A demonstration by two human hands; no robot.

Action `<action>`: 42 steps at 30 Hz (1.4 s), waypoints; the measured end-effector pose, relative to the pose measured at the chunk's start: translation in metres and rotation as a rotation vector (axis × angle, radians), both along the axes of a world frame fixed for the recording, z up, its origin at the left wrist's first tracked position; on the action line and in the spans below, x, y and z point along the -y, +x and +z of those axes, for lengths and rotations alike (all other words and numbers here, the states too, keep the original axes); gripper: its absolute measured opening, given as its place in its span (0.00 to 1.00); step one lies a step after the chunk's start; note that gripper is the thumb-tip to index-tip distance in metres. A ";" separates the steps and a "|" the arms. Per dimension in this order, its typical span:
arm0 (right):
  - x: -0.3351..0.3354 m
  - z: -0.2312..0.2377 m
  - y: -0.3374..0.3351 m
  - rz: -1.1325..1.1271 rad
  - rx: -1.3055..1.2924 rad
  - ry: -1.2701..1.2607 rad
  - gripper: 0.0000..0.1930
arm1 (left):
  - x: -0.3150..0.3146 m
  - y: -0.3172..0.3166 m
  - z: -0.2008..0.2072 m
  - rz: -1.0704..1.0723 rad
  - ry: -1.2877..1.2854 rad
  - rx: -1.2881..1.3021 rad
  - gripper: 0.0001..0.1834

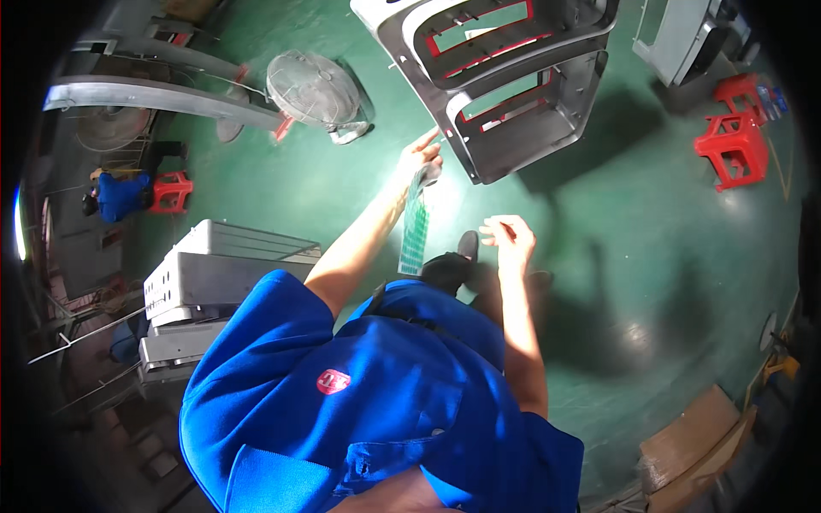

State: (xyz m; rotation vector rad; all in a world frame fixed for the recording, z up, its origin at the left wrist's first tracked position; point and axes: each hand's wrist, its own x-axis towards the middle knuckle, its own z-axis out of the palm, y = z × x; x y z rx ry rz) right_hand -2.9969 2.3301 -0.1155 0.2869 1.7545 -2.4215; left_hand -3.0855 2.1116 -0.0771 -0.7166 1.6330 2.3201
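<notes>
My left hand (421, 161) grips a long translucent sheet (415, 231) with rows of small green marks, which hangs down below it. One finger of that hand reaches out to the lower left edge of a large grey housing (513, 145), whether touching it I cannot tell. The housing has two framed openings with red strips around their cut-outs. To the right of the sheet, my right hand (510, 239) is held in the air, apart from the housing. Its fingers are curled in a pinch, and anything between them is too small to make out.
A round floor fan (314, 90) stands to the left of the housing. Grey metal cases (231, 274) are stacked at my left. Red stools (733, 152) and another grey housing (676, 38) are at the far right. A person in blue (122, 197) is at the far left; cardboard (691, 436) lies lower right.
</notes>
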 end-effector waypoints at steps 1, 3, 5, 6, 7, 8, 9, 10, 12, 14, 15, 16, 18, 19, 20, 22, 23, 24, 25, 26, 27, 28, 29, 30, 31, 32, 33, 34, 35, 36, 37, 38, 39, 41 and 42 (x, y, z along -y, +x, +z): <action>-0.006 -0.001 0.000 0.016 0.034 0.002 0.01 | -0.004 -0.004 -0.002 0.009 0.008 0.003 0.26; -0.017 -0.011 0.004 0.040 0.094 -0.021 0.01 | -0.007 -0.001 -0.005 0.020 0.049 0.001 0.26; -0.031 -0.025 0.007 0.077 0.087 0.005 0.02 | -0.012 -0.002 -0.006 0.020 0.074 0.006 0.26; -0.038 -0.031 0.010 0.097 0.088 0.011 0.02 | -0.016 -0.001 -0.007 0.022 0.087 0.008 0.26; -0.044 -0.035 0.011 0.105 0.143 0.012 0.03 | -0.022 -0.003 -0.003 0.059 0.101 0.010 0.26; -0.050 -0.043 0.014 0.118 0.131 0.020 0.04 | -0.024 -0.002 -0.004 0.076 0.097 0.022 0.26; -0.055 -0.049 0.018 0.133 0.148 0.048 0.04 | -0.026 0.001 -0.005 0.093 0.092 0.034 0.27; -0.061 -0.052 0.018 0.148 0.156 0.081 0.04 | -0.029 0.001 -0.005 0.111 0.093 0.036 0.27; -0.072 -0.059 0.020 0.162 0.166 0.084 0.05 | -0.036 0.004 -0.012 0.198 0.114 0.039 0.28; -0.083 -0.070 0.021 0.175 0.185 0.122 0.05 | -0.042 0.009 -0.016 0.267 0.174 0.015 0.29; -0.088 -0.072 0.022 0.176 0.209 0.111 0.05 | -0.040 0.011 -0.029 0.271 0.160 -0.023 0.30; -0.097 -0.074 0.020 0.169 0.229 0.111 0.05 | -0.048 0.009 -0.027 0.279 0.174 -0.024 0.30; -0.118 -0.072 0.016 0.247 0.198 0.173 0.06 | -0.058 0.007 -0.032 0.403 0.200 0.013 0.30; -0.127 -0.073 0.014 0.231 0.241 0.177 0.06 | -0.063 0.012 -0.028 0.273 0.125 -0.029 0.28; -0.136 -0.078 0.013 0.217 0.288 0.185 0.06 | -0.069 0.011 -0.031 0.285 0.094 0.024 0.28; -0.150 -0.087 0.001 0.241 0.286 0.241 0.06 | -0.070 0.014 -0.046 0.292 0.127 -0.029 0.28; -0.156 -0.089 -0.003 0.237 0.299 0.254 0.05 | -0.074 0.014 -0.052 0.295 0.111 -0.032 0.28; -0.160 -0.094 -0.010 0.245 0.292 0.267 0.05 | -0.077 0.012 -0.057 0.298 0.094 -0.035 0.28; -0.166 -0.099 -0.015 0.253 0.287 0.282 0.05 | -0.082 0.013 -0.059 0.301 0.078 -0.034 0.28; -0.171 -0.105 -0.020 0.262 0.282 0.296 0.05 | -0.089 0.014 -0.060 0.325 0.075 -0.014 0.28; -0.174 -0.105 -0.026 0.278 0.268 0.315 0.05 | -0.096 0.013 -0.056 0.343 0.068 0.005 0.29; -0.173 -0.105 -0.030 0.266 0.307 0.351 0.05 | -0.102 0.012 -0.055 0.362 0.062 0.024 0.29; -0.172 -0.105 -0.030 0.267 0.302 0.334 0.05 | -0.105 0.013 -0.051 0.355 0.110 -0.013 0.30; -0.172 -0.105 -0.032 0.268 0.296 0.317 0.05 | -0.107 0.011 -0.046 0.353 0.101 0.006 0.31; -0.169 -0.108 -0.039 0.291 0.309 0.332 0.06 | -0.109 0.007 -0.040 0.351 0.092 0.025 0.31; -0.165 -0.108 -0.043 0.306 0.307 0.318 0.06 | -0.113 0.006 -0.036 0.348 0.084 0.049 0.32; -0.159 -0.106 -0.045 0.323 0.297 0.307 0.06 | -0.113 0.005 -0.054 0.397 0.155 -0.039 0.31; -0.153 -0.105 -0.050 0.339 0.287 0.296 0.06 | -0.111 0.008 -0.071 0.406 0.140 -0.035 0.31; -0.150 -0.104 -0.053 0.350 0.284 0.298 0.06 | -0.113 0.005 -0.070 0.393 0.135 -0.019 0.31; -0.148 -0.102 -0.055 0.348 0.287 0.300 0.06 | -0.117 0.002 -0.065 0.366 0.131 0.002 0.31; -0.146 -0.101 -0.059 0.348 0.289 0.298 0.05 | -0.122 -0.003 -0.042 0.367 0.134 0.059 0.32; -0.142 -0.099 -0.060 0.342 0.333 0.265 0.04 | -0.121 -0.004 -0.040 0.322 0.093 0.053 0.32; -0.142 -0.098 -0.065 0.369 0.316 0.282 0.04 | -0.121 -0.006 -0.051 0.326 0.095 0.046 0.31; -0.138 -0.105 -0.068 0.434 0.309 0.271 0.03 | -0.115 -0.001 -0.062 0.387 0.100 0.055 0.30; -0.140 -0.108 -0.069 0.436 0.315 0.257 0.03 | -0.114 -0.002 -0.062 0.412 0.121 0.066 0.29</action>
